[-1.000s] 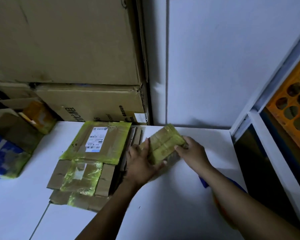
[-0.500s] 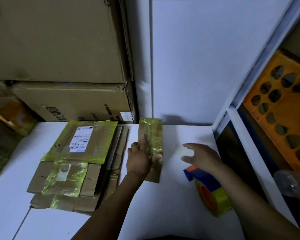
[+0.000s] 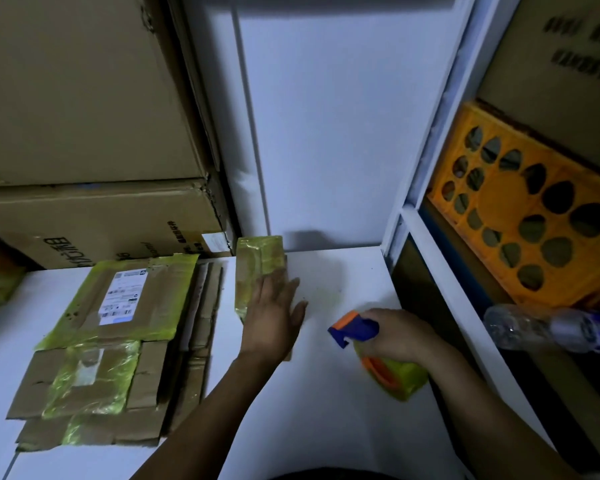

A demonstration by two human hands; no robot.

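Note:
A small cardboard parcel (image 3: 257,268) wrapped in yellow-green tape lies on the white table (image 3: 326,410) near the back wall. My left hand (image 3: 274,313) lies flat on its near end, fingers straight. To the right, my right hand (image 3: 395,334) grips the handle of a blue and orange tape dispenser (image 3: 357,329) with a yellow-green tape roll (image 3: 400,377), which rests on the table.
A stack of taped flat parcels (image 3: 118,341) lies left of the small one. Large cardboard boxes (image 3: 84,133) are piled at the back left. At the right, a shelf unit holds an orange crate (image 3: 520,230) and a plastic bottle (image 3: 548,329).
Both hands held the small parcel; it was then laid flat on the table. My right hand left it, moved right and took hold of the tape dispenser. My left hand flattened on the parcel.

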